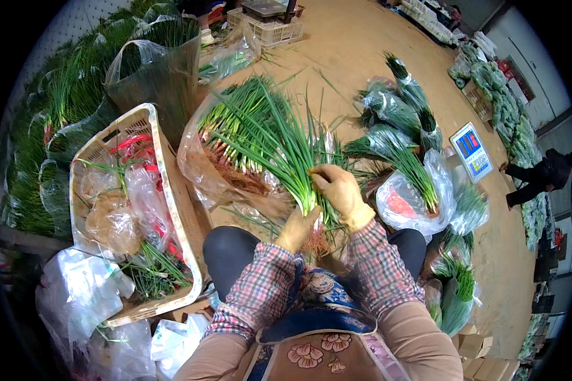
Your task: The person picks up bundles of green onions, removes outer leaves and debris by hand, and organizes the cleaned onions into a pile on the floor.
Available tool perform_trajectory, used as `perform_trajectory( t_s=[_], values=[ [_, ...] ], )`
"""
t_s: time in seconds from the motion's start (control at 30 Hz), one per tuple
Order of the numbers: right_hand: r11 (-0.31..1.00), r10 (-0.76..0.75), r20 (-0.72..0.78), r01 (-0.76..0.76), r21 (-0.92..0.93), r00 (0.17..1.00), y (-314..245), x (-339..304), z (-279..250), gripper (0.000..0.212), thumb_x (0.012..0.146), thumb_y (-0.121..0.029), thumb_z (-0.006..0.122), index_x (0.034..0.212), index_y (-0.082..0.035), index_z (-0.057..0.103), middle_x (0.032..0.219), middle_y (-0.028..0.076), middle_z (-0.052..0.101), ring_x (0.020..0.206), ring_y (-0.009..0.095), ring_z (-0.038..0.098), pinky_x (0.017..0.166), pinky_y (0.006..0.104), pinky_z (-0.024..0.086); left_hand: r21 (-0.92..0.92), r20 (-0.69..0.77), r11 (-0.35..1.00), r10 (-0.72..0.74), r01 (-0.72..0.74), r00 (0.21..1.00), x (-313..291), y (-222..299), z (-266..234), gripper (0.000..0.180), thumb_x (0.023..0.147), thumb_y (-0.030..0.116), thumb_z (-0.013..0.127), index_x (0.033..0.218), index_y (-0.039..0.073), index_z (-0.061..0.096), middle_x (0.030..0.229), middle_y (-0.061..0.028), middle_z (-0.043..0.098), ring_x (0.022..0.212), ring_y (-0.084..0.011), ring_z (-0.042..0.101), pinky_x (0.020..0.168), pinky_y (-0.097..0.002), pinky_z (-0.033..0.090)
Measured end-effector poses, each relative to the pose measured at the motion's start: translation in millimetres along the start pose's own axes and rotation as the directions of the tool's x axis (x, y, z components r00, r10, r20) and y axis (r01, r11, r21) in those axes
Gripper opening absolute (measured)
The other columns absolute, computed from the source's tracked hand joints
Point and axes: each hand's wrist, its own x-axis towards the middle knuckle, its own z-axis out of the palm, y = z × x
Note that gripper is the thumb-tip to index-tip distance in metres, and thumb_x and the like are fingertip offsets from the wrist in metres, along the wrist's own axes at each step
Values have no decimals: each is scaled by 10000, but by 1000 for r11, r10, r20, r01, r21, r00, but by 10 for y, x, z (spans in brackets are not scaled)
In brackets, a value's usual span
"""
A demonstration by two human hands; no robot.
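Note:
My left hand (298,230), in a tan glove, is closed around the white lower stalks of a bunch of spring onions (285,166), just above their roots. The green leaves fan up and to the left. Beside the bunch, my right hand (344,195), also gloved, has thumb and fingers pinched together against its right edge; what lies between them is too small to make out. An open clear bag (187,149) beyond my hands holds a pile of spring onions (235,127) with reddish roots. More loose leaves lie behind my right hand.
A white crate (156,127) with plastic bags and greens stands left. At right, spring onions lie on a white plastic bag (448,206) near a scale display (471,152). Bagged bunches (391,111) lie beyond. Tall bagged greens (152,76) stand back left. A person (550,171) is far right.

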Motion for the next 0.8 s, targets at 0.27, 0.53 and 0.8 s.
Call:
perform_trajectory(
  t_s=[0.27, 0.53, 0.8],
  values=[
    [964, 80, 49, -65, -258, 996, -101, 181, 55, 360, 733, -365, 635, 767, -9, 590, 719, 190, 602, 703, 355, 580, 622, 401, 447, 318, 32, 925, 208, -207, 978, -69, -113, -100, 583, 889, 483, 426, 1191, -15, 442, 1026, -110, 552, 933, -196, 500, 821, -295, 398],
    [957, 30, 72, -8, -291, 997, -148, 12, -46, 408, 700, -404, 660, 795, -20, 560, 717, 172, 589, 702, 353, 575, 601, 406, 441, 212, 80, 970, 108, -123, 991, -157, 12, -57, 688, 870, 585, 362, 1188, -20, 438, 980, -115, 557, 886, -188, 529, 790, -290, 421],
    [974, 32, -94, -53, -221, 995, 14, -15, 42, 256, 738, -282, 636, 756, -41, 550, 676, 173, 575, 664, 368, 563, 578, 424, 429, 238, 84, 961, 124, -140, 989, -69, -163, -124, 741, 857, 608, 359, 1231, -32, 384, 1015, -144, 542, 943, -218, 516, 845, -296, 394]
  ],
)
